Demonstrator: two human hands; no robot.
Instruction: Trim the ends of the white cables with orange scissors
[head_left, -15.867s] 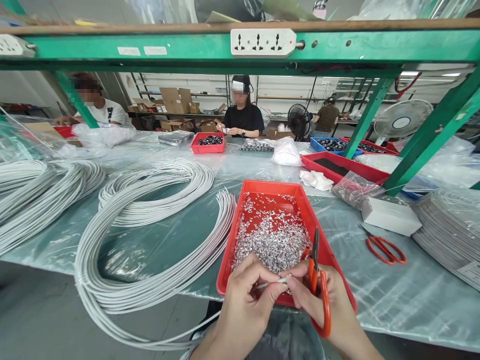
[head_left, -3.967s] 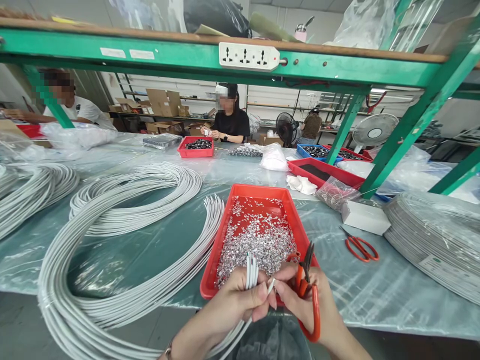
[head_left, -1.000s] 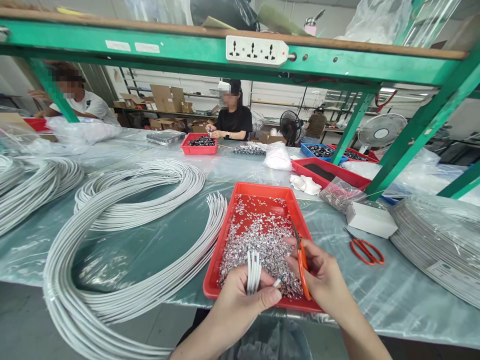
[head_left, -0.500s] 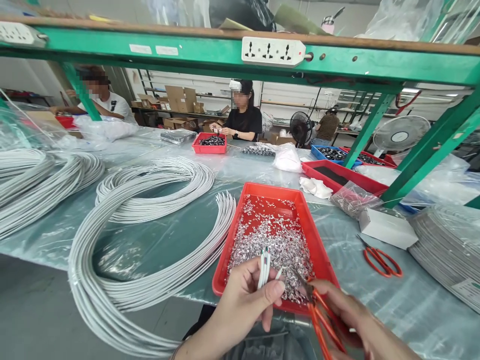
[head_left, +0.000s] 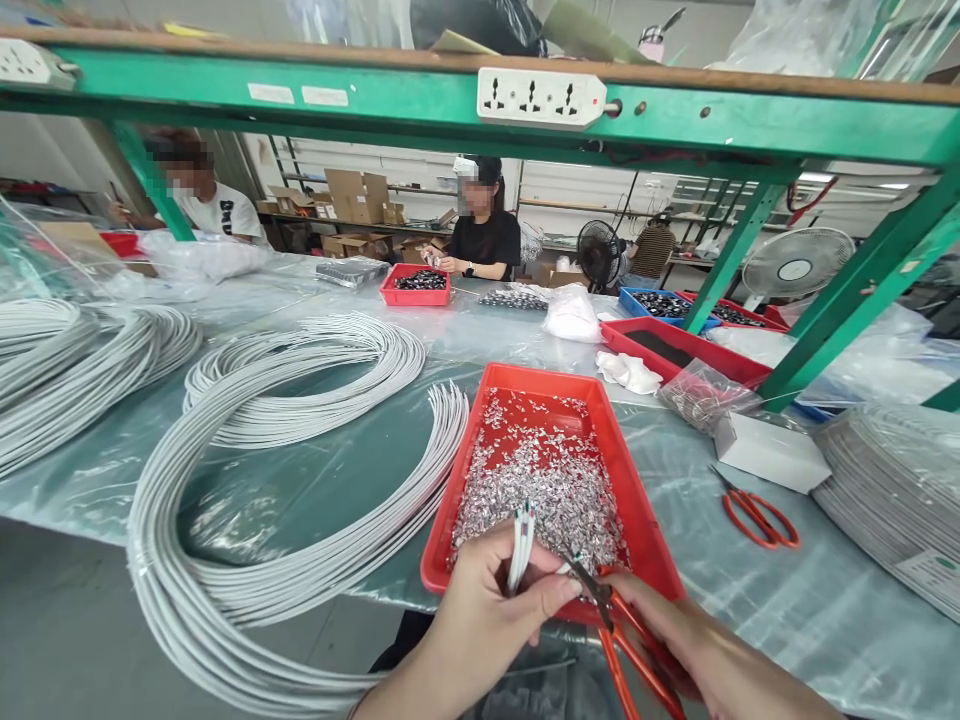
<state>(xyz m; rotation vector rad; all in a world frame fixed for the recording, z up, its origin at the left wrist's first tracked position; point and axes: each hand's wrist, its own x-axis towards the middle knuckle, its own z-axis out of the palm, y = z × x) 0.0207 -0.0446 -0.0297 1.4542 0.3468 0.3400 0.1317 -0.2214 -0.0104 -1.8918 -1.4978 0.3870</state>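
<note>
Fingers (head_left: 551,590) of the left hand (head_left: 487,620) are clenched on several white cable ends (head_left: 520,540), held over the near edge of the red tray (head_left: 637,500). Orange scissors (head_left: 622,640) are gripped by the right hand (head_left: 675,640), blades open at one cable tip. Metal terminals (head_left: 547,480) are heaped in the tray on the desk (head_left: 750,590).

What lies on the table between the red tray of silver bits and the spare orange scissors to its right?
In the head view, only clear plastic sheeting lies between the red tray and the spare scissors.
</note>
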